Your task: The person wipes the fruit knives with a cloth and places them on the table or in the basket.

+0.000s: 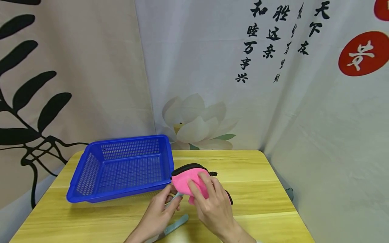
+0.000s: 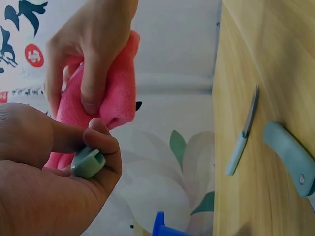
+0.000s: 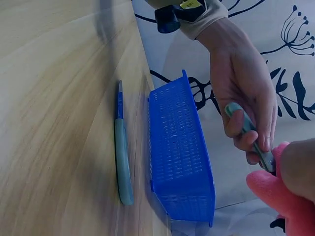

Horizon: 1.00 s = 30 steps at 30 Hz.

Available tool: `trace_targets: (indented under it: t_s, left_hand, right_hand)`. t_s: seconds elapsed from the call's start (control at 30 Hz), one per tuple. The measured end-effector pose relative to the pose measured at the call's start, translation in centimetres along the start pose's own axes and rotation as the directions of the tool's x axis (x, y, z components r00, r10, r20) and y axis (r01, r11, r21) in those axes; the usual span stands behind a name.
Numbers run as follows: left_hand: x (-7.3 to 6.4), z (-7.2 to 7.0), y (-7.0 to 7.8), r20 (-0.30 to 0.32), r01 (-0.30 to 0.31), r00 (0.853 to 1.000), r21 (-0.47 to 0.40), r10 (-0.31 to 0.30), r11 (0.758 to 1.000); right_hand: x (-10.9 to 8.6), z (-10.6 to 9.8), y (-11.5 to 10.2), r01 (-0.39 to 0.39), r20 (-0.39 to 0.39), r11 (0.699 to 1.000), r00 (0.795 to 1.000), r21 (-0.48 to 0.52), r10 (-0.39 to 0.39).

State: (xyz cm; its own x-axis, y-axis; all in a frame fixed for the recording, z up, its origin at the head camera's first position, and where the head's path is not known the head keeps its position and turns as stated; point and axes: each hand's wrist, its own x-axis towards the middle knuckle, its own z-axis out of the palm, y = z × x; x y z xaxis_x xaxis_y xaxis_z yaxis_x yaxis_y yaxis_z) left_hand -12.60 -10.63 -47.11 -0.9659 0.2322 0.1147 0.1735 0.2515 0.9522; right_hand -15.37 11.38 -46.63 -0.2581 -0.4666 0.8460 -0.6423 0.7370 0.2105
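1. My head view looks forward and down, table (image 1: 258,202) at six o'clock
2. My left-wrist view: close, sideways, table at three o'clock
3. My right-wrist view: likewise, table at nine o'clock; all share the pink pouch (image 1: 186,180)

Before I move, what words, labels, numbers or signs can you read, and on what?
Cloth: "和睦万事兴"
Cloth: "胜远亲"
Cloth: "天", "友"; middle one unclear
Red oval on cloth: "贵"
Cloth's thin column: unreadable
Corner oval: cut off
Left wrist view's red mark: blurred
Yellow wrist label: too small
Pink item, basket: none seen
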Motion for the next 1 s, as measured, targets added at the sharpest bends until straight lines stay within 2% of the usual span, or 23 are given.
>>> trace_targets:
  t_s: [0.13, 0.37, 0.87, 1.0]
  left_hand:
    - [-0.1, 0.0, 0.0, 0.0, -0.032, 0.999, 0.021, 0.032, 0.999]
    - [-0.5, -0.2, -0.3, -0.005, -0.062, 0.998, 0.04, 0.062, 0.997]
    - [-1.3, -1.0, -0.6, 0.014, -0.032, 0.999, 0.027, 0.032, 0.999]
    - [-1.5, -1.1, -0.8, 0.026, -0.025, 0.999, 0.009, 0.025, 1.0]
  right_hand:
    - [-0.2, 0.2, -0.1, 0.012, 0.033, 0.999, 0.999, -0.034, -0.011]
    - [-0.2, 0.3, 0.9, -0.021, 0.073, 0.998, 0.997, -0.051, 0.025]
    - [-0.8, 0.5, 3.8, -0.127, 0.1, 0.992, 0.987, -0.026, 0.129]
    - [-0.9, 0.2, 4.7, -0.174, 0.1, 0.984, 0.979, -0.039, 0.177]
